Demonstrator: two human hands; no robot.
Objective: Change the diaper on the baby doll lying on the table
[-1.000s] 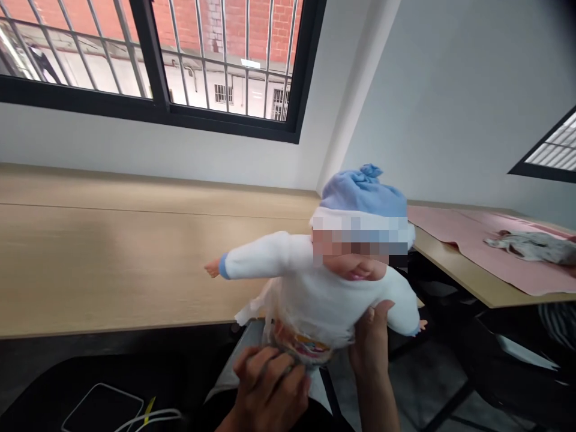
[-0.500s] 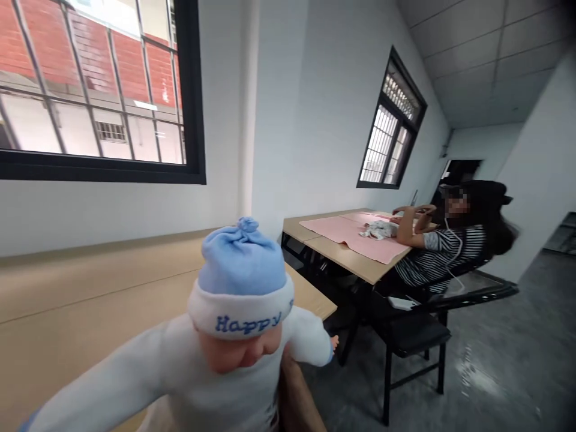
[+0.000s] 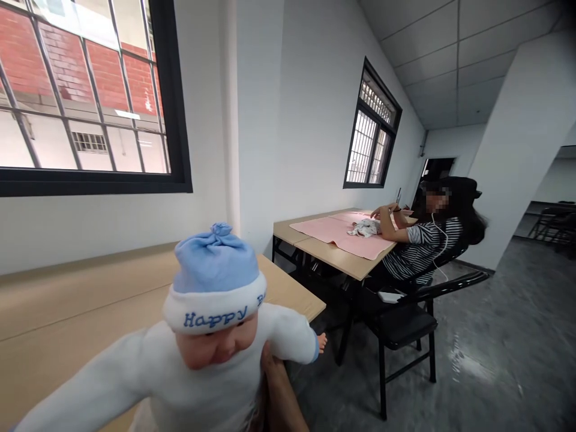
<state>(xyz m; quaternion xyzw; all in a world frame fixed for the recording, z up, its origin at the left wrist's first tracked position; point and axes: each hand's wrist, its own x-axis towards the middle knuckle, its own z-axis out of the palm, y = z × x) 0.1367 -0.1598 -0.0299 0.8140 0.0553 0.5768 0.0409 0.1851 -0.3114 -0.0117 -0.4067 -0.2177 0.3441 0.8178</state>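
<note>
1. Holding a baby doll [image 3: 211,351] by its side, the right hand [image 3: 279,384] rests its thumb beneath one outstretched doll arm [image 3: 288,333], fingers hidden; the left hand is out of view.
2. From the head view, the doll, in a blue "Happy" hat [image 3: 216,267], sits upright before the wooden table [image 3: 67,294].
3. Supporting it seems the present step; moving it would call for a steady hold.

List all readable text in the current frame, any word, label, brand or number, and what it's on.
"Happy": blue lettering on the white band of the blue hat worn by the doll.
"B", probably: same band, right of "Happy"; partial, the rest curves out of sight.
No other text is readable.
</note>
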